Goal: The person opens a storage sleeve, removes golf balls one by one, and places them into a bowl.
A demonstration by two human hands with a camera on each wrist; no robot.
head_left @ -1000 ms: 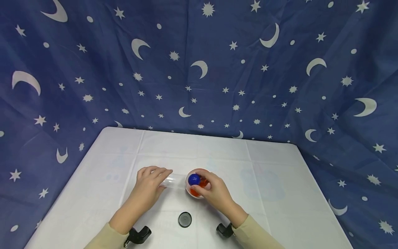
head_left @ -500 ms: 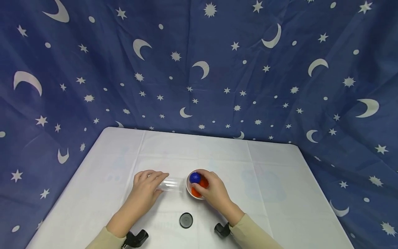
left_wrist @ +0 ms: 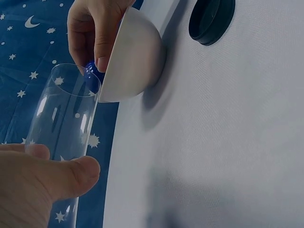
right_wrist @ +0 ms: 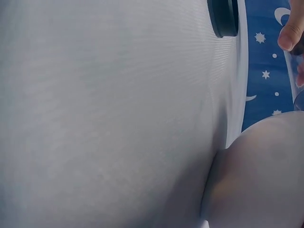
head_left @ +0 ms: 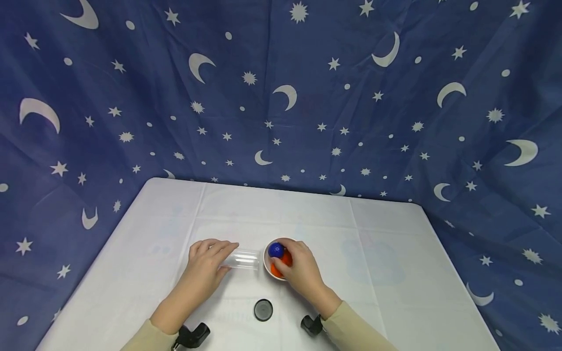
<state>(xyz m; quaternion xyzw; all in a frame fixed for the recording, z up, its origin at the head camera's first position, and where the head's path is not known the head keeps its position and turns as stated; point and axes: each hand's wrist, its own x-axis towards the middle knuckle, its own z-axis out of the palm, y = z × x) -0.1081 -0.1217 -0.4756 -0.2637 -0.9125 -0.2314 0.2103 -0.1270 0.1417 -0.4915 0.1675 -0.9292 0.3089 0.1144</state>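
Observation:
My left hand (head_left: 206, 263) grips a clear tube (head_left: 244, 259) lying sideways, its mouth toward the bowl. In the left wrist view, my thumb and fingers wrap the lower part of the tube (left_wrist: 61, 118), which has nothing inside. A white bowl (head_left: 268, 273) stands just right of that mouth. My right hand (head_left: 303, 268) reaches into the bowl, thumb and fingers pinching a blue ball (head_left: 276, 250) near the left rim. Orange-red balls (head_left: 278, 269) lie under the fingers, partly hidden. The left wrist view has the blue ball (left_wrist: 91, 81) between the bowl's rim and the tube's mouth.
A dark round lid (head_left: 263, 310) lies on the white table (head_left: 316, 214) in front of the bowl. Black wrist-camera mounts (head_left: 193, 335) sit at both sleeves. A blue curtain (head_left: 246, 107) with moons and stars hangs behind the table.
My left hand has drawn the tube slightly left and nearer to me, leaving a small gap to the bowl. The blue ball has shifted slightly toward the far rim with my right fingers.

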